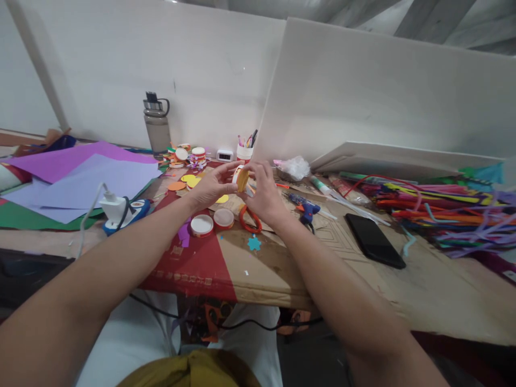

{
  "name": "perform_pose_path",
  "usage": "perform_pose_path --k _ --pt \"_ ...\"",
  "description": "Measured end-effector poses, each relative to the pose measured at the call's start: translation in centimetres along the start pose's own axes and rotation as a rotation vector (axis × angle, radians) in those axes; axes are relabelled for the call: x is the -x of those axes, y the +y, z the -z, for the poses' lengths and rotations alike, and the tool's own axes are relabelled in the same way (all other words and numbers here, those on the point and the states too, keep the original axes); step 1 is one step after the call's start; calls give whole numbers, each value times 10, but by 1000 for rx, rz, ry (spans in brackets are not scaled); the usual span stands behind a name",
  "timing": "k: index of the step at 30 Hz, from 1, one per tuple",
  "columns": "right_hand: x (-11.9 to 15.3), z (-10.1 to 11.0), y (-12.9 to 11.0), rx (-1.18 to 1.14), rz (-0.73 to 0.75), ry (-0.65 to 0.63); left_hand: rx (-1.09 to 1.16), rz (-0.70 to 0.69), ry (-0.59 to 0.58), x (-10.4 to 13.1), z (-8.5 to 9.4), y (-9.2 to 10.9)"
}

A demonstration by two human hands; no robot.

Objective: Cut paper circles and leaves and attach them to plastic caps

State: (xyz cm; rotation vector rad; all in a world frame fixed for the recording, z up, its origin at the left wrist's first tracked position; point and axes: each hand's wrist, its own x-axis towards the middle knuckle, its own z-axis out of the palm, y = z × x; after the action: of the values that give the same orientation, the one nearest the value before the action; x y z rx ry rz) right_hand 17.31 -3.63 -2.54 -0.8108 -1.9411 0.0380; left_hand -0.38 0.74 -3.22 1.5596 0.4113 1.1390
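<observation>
A short round lid-like piece (241, 179), white and red around the rim with a yellow disc on its right face, is held up on edge above the table. My left hand (213, 185) has thumb and fingers closed on its left side. My right hand (263, 194) pinches it from the right, its fingertips at the yellow face. Below lie two similar shallow round pieces, one white inside (201, 226) and one pinkish (223, 218). Scissors with red-orange handles (250, 220) rest under my right hand. Nearer me is a blue paper flower shape (254, 243).
Yellow paper discs (192, 181) and an orange disc (176, 186) lie left. A blue glue gun (308, 209), black phone (374, 240) and pipe cleaners (451, 209) are right. A bottle (157, 126), pen cup (244, 152), power strip (124, 215) and purple sheets (97, 180) also stand or lie around.
</observation>
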Motion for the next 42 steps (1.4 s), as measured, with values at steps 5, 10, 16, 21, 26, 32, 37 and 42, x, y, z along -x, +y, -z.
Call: perform_pose_path --k 5,10,16,21,26,32,37,42 --pt "0 -3 2 -66 -44 61 0 -23 8 0 0 0" --pt "0 -3 4 -104 -94 61 20 -14 11 1 -1 1" --pt "0 -4 6 -114 -107 96 20 -2 19 2 -3 4" --pt "0 -5 4 -118 -111 118 -3 -20 23 1 -3 4" --pt "1 -5 1 -117 -124 132 7 -18 20 1 -1 1" --pt "1 -5 0 -143 -149 134 48 1 14 1 0 1" --pt "1 -8 4 -161 -189 121 26 53 21 2 1 4" --pt "3 -12 6 -161 -191 120 23 110 6 3 4 4"
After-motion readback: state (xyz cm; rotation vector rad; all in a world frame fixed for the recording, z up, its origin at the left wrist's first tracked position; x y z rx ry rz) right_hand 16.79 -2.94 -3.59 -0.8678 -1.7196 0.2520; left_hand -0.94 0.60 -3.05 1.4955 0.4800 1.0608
